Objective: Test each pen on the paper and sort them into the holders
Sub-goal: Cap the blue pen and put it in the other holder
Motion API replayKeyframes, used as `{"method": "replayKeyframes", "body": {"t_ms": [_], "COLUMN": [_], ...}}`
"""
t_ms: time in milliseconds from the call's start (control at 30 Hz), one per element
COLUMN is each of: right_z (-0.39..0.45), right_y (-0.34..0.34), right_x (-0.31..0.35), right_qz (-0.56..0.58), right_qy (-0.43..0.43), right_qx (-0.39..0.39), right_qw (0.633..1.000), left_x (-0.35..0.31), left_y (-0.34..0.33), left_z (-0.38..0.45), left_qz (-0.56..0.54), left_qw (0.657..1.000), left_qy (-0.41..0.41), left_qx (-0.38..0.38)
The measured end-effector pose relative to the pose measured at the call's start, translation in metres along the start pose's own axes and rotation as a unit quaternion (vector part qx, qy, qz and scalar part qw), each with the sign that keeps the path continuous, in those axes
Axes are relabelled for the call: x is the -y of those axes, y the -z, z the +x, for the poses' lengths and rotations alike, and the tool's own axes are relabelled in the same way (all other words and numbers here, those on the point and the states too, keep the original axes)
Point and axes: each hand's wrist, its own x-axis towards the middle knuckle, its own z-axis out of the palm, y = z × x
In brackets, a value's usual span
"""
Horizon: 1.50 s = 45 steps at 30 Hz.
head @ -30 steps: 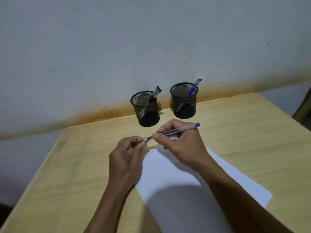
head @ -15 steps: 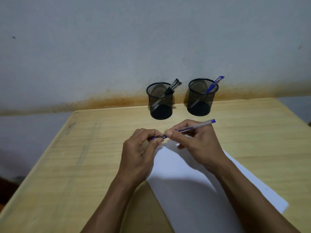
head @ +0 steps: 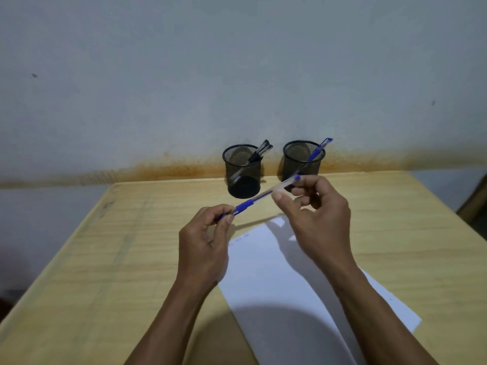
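In the head view, a blue pen [head: 259,198] with a clear barrel is held in the air above the wooden table [head: 105,259], slanting up from lower left to upper right. Its lower tip end is pinched between the thumb and curled fingers of the left hand [head: 204,248]; the blue grip section shows just beyond those fingertips. The upper part of the barrel is pinched by the thumb and forefinger of the right hand [head: 316,219], whose other fingers are curled loosely, and the blue end plug sticks out just past them.

A white sheet of paper [head: 276,272] lies flat on the table below and between the forearms, with faint small marks visible near its far left corner.

At the far edge of the table, by the stained wall [head: 237,75], two black mesh holders stand side by side, apart from one another. In the left holder [head: 242,171], black-capped pens [head: 261,151] are leaned against the right rim. In the right holder [head: 303,160], one blue-capped pen [head: 317,152] is leaned the same way, its cap above the rim.
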Motion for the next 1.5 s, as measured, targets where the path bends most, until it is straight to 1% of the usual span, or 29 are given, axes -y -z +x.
{"method": "replayKeyframes", "body": {"t_ms": [67, 100, 167, 233, 300, 367, 467, 567, 600, 633, 667, 733, 767, 833, 933, 1000, 1067, 1200, 1300, 1367, 1500], "right_z": [-0.004, -0.006, -0.010, -0.009, -0.008, -0.009, -0.010, -0.013, -0.014, -0.014, -0.013, -0.004, 0.004, 0.024, 0.060, 0.083, 0.103, 0.129, 0.138, 0.142, 0.142], "right_y": [-0.003, -0.007, -0.013, -0.016, -0.021, -0.025, -0.026, -0.023, -0.021, -0.016, -0.010, 0.010, 0.022, 0.044, 0.071, 0.084, 0.089, 0.081, 0.070, 0.064, 0.052], "right_x": [0.007, 0.010, 0.014, 0.015, 0.013, 0.012, 0.012, 0.011, 0.011, 0.012, 0.015, 0.022, 0.024, 0.027, 0.031, 0.033, 0.032, 0.017, 0.001, -0.007, -0.022], "right_qz": [-0.095, -0.128, -0.161, -0.205, -0.271, -0.317, -0.330, -0.337, -0.332, -0.314, -0.280, -0.195, -0.162, -0.097, 0.009, 0.063, 0.091, 0.080, 0.062, 0.046, 0.016], "right_qy": [0.153, 0.198, 0.252, 0.306, 0.338, 0.356, 0.365, 0.341, 0.322, 0.296, 0.265, 0.193, 0.155, 0.082, 0.017, 0.000, -0.011, -0.026, -0.039, -0.045, -0.053], "right_qx": [0.034, 0.032, 0.023, 0.061, 0.117, 0.155, 0.186, 0.211, 0.212, 0.204, 0.186, 0.116, 0.072, -0.012, -0.114, -0.155, -0.179, -0.189, -0.180, -0.175, -0.157], "right_qw": [0.983, 0.971, 0.954, 0.928, 0.894, 0.865, 0.850, 0.851, 0.861, 0.879, 0.904, 0.955, 0.972, 0.992, 0.993, 0.986, 0.979, 0.978, 0.981, 0.982, 0.986], "left_x": [0.001, 0.001, -0.001, -0.003, -0.005, -0.007, -0.007, -0.009, -0.009, -0.009, -0.010, -0.011, -0.013, -0.020, -0.039, -0.053, -0.067, -0.088, -0.083, -0.074, -0.064], "left_y": [0.006, 0.008, 0.012, 0.014, 0.015, 0.016, 0.019, 0.019, 0.019, 0.018, 0.018, 0.015, 0.013, 0.004, -0.019, -0.042, -0.068, -0.113, -0.137, -0.146, -0.152], "left_z": [0.000, 0.000, 0.000, -0.001, -0.003, -0.005, -0.006, -0.007, -0.008, -0.009, -0.009, -0.008, -0.006, 0.001, 0.017, 0.030, 0.043, 0.064, 0.075, 0.082, 0.088], "left_qz": [-0.013, -0.011, -0.007, -0.006, -0.006, -0.010, -0.030, -0.058, -0.061, -0.059, -0.053, -0.045, -0.037, -0.008, 0.020, 0.030, 0.046, 0.051, 0.075, 0.077, 0.079], "left_qw": [1.000, 1.000, 1.000, 1.000, 0.999, 0.998, 0.998, 0.998, 0.998, 0.998, 0.998, 0.998, 0.998, 0.998, 0.998, 0.997, 0.997, 0.997, 0.992, 0.991, 0.991], "left_qy": [0.012, 0.011, -0.003, -0.027, -0.044, -0.057, -0.053, -0.032, -0.029, -0.031, -0.035, -0.038, -0.040, -0.055, -0.066, -0.059, -0.049, 0.028, 0.081, 0.095, 0.090], "left_qx": [-0.003, -0.003, -0.004, -0.003, 0.005, 0.011, 0.007, 0.003, 0.005, 0.004, 0.000, -0.013, -0.017, -0.015, 0.013, 0.033, 0.048, 0.060, 0.069, 0.062, 0.061]}}
